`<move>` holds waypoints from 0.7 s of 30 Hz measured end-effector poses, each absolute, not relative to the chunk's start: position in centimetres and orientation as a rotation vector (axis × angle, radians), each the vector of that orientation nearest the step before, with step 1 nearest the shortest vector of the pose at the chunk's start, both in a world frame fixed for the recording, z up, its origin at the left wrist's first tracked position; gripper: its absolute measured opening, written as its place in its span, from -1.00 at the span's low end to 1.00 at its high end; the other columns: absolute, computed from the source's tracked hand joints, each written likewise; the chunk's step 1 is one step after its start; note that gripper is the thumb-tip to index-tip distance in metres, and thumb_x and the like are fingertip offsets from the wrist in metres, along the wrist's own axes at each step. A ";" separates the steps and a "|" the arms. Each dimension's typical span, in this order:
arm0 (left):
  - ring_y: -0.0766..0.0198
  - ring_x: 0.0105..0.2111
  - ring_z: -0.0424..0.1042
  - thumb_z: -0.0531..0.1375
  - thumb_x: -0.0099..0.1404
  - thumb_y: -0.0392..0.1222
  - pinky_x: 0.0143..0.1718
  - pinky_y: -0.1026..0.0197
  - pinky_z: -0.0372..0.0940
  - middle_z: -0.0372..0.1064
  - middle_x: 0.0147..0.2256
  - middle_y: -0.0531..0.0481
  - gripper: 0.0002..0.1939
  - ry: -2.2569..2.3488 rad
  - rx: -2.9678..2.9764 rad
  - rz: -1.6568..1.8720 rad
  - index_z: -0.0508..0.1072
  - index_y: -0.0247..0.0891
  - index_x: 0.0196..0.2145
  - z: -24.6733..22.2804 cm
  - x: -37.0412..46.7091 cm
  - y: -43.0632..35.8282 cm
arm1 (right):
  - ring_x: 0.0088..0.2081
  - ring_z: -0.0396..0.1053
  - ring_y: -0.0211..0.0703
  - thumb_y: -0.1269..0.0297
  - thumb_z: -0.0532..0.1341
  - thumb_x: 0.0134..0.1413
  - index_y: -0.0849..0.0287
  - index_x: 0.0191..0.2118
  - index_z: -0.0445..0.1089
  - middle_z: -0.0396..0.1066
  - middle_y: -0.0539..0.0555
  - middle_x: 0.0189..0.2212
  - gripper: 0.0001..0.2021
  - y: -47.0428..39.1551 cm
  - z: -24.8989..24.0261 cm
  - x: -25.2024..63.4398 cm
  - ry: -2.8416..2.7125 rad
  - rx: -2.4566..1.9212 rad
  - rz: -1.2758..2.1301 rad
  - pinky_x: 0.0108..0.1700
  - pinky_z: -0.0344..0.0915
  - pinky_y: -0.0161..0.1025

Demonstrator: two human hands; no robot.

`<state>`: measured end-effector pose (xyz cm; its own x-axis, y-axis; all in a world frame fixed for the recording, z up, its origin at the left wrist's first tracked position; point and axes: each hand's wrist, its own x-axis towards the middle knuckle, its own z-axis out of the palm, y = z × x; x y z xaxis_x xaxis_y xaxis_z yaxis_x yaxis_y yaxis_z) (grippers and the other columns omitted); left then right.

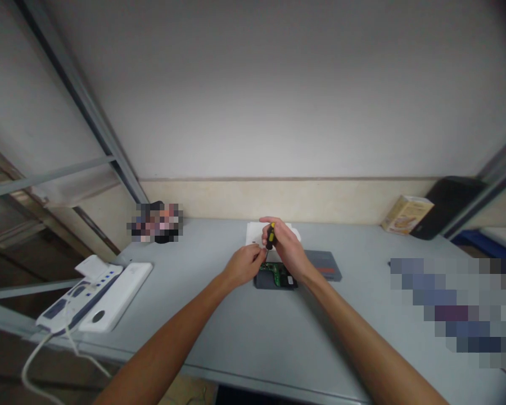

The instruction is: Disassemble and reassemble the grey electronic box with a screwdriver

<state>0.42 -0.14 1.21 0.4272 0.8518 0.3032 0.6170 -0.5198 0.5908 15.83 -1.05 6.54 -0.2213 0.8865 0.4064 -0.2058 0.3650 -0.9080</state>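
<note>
A screwdriver (pixel 271 236) with a black and yellow handle is held upright in my right hand (pixel 287 247), fingers wrapped round the handle. Its thin shaft points down at an opened dark electronic device (pixel 264 281), whose green circuit board (pixel 276 271) is exposed. My left hand (pixel 245 263) is closed at the device's upper left, its fingertips pinched together beside the shaft. What those fingertips grip, if anything, is too small to make out. A grey flat panel (pixel 326 264) lies partly behind my right wrist, and white paper (pixel 254 232) lies behind both hands.
On the left stand a white power strip (pixel 63 309) with a cable and a flat white case-like object (pixel 118 295). A yellow box (pixel 407 214) and a black upright object (pixel 451 205) are at the back right. Blurred-out items occupy the left back and right side of the grey table (pixel 244 337).
</note>
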 end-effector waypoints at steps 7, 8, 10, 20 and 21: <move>0.24 -0.40 0.41 -0.02 0.48 -0.09 -0.35 0.24 0.22 0.47 -0.40 -0.05 -0.61 1.259 2.249 0.838 0.45 -0.25 -0.42 0.8 0.3 0.0 | -0.39 0.32 -0.21 0.00 0.29 0.16 0.06 -0.27 0.26 0.36 -0.05 -0.44 -0.72 -2.2 6.7 16.0 -1.399 -0.621 1.254 -0.26 0.28 -0.26; 0.23 -0.40 0.41 -0.02 0.48 -0.08 -0.34 0.24 0.22 0.47 -0.40 -0.05 -0.61 1.258 2.248 0.834 0.44 -0.25 -0.42 0.8 0.3 0.0 | -0.44 0.27 -0.23 -0.01 0.27 0.18 0.06 -0.26 0.26 0.30 -0.08 -0.50 -0.72 -2.3 6.7 15.9 -1.386 -0.623 1.253 -0.31 0.24 -0.28; 0.24 -0.41 0.40 -0.03 0.49 -0.07 -0.34 0.25 0.21 0.45 -0.41 -0.04 -0.59 1.255 2.255 0.827 0.43 -0.25 -0.44 0.8 0.4 0.0 | -0.47 0.19 -0.23 -0.08 0.17 0.25 0.06 -0.20 0.32 0.22 -0.09 -0.54 -0.70 -2.4 6.7 15.7 -1.331 -0.595 1.276 -0.36 0.19 -0.29; 0.31 -0.46 0.34 -0.02 0.46 -0.17 -0.41 0.28 0.11 0.39 -0.46 0.00 -0.61 1.243 2.288 0.837 0.39 -0.27 -0.50 0.8 0.4 0.1 | -0.22 0.38 -0.11 0.03 0.32 0.12 0.11 -0.24 0.45 0.45 0.07 -0.26 -0.75 -1.8 6.2 16.1 -1.159 -0.463 1.493 -0.08 0.25 -0.17; 0.31 -0.47 0.33 -0.02 0.46 -0.16 -0.42 0.28 0.10 0.39 -0.47 0.01 -0.61 1.246 2.281 0.838 0.39 -0.27 -0.50 0.9 0.4 0.0 | -0.22 0.39 -0.12 0.05 0.35 0.09 0.09 -0.24 0.43 0.45 0.06 -0.26 -0.76 -1.8 6.2 16.1 -1.157 -0.448 1.499 -0.06 0.25 -0.16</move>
<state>0.44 0.02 0.86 0.4205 0.8531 0.3089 0.6083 -0.5177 0.6017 16.11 -1.79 6.19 -0.2935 0.9038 0.3114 -0.5301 0.1172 -0.8398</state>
